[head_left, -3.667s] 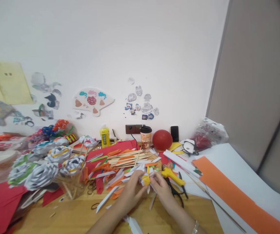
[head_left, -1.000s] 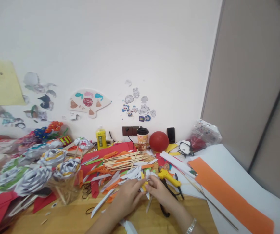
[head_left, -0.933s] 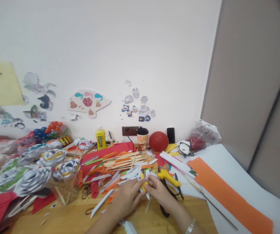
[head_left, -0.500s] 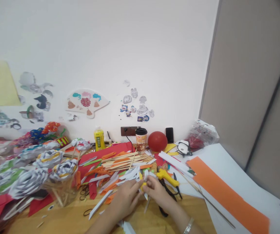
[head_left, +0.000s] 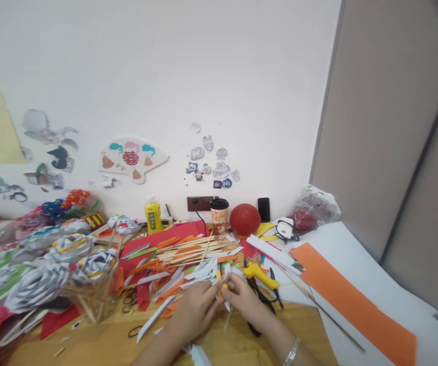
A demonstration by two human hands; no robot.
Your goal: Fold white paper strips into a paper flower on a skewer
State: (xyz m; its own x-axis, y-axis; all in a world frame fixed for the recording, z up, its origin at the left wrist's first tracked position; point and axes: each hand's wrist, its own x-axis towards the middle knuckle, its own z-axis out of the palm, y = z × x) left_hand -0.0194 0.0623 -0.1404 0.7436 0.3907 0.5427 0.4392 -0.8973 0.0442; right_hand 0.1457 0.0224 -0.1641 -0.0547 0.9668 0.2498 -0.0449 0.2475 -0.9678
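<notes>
Near the front of the wooden table, my left hand and my right hand meet, fingers closed around a small piece of yellow and white paper. From under the fingers the lower end of a thin stick slants down; whether both hands grip it is hidden. Just right of my right hand lies a yellow glue gun, with black-handled scissors partly behind the wrist. Beyond the fingers are loose white, orange and green paper strips and a pile of wooden sticks.
At left, white rolled paper flowers stand on sticks in a clear container. Along the wall are a yellow bottle, a lidded cup, a red balloon and a phone. Orange paper covers white sheets at right.
The whole view has shifted slightly, so the scene sits a little further left. My hands keep the same hold on the paper piece, with hardly any finger movement visible.
</notes>
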